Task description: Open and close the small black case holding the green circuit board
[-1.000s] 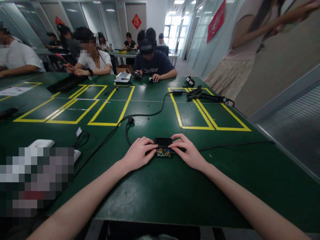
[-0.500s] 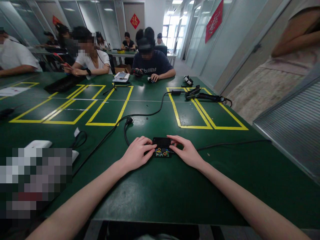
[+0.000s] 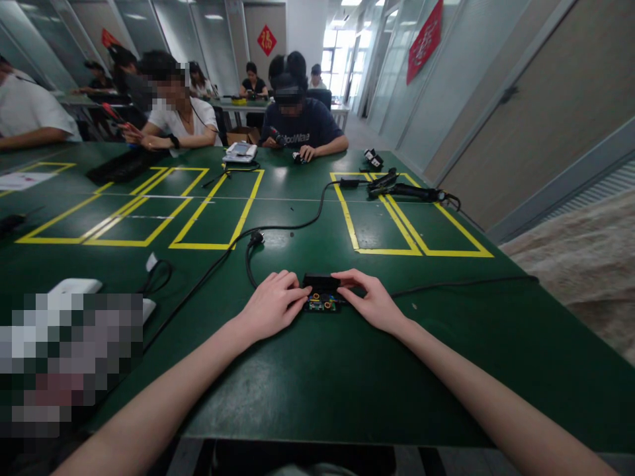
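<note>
A small black case part (image 3: 320,281) stands tilted at the back edge of an open black housing with a circuit board (image 3: 322,303) in it, on the green table (image 3: 278,396). The board shows orange-ringed round parts and colored wires. From the left, my left hand (image 3: 275,304) pinches the left end of the case part, thumb and fingertips close to the board's left edge. My right hand (image 3: 370,301) grips its right end between thumb and fingers.
A black cable (image 3: 213,268) with a plug (image 3: 256,239) crosses the table left of my hands. Black tools (image 3: 407,192) lie at the back right beside yellow tape rectangles (image 3: 389,252). White objects (image 3: 77,286) are at the left. Several people sit beyond.
The black case part has tilted more upright, showing a thinner face. The standing person at the right has moved, leaving mostly pale cloth lower at the right edge.
</note>
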The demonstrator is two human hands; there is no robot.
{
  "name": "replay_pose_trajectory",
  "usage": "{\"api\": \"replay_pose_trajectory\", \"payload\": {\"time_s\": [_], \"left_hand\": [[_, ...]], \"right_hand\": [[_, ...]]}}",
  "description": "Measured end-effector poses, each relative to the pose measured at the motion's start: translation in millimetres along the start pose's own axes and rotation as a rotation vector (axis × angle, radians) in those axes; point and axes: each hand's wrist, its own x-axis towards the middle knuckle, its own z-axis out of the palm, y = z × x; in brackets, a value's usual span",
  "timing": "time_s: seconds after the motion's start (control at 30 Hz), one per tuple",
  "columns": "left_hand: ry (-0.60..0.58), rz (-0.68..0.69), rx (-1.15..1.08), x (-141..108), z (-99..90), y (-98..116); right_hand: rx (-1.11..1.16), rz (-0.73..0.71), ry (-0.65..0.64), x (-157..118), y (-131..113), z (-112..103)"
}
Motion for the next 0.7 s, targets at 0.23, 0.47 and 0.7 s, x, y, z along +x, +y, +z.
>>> {"api": "replay_pose_trajectory", "payload": {"time_s": [0.23, 0.47, 0.7], "left_hand": [[-0.043, 0.023, 0.045, 0, -5.9, 4], [-0.038, 0.03, 0.077, 1, -8.8, 12], [-0.05, 0.059, 0.106, -1, -9.0, 13]], "right_hand": [[0.015, -0.045, 0.018, 0, -3, 0], [0.011, -0.116, 0.005, -1, -5, 0], [-0.013, -0.158, -0.025, 0, -11, -2]]}}
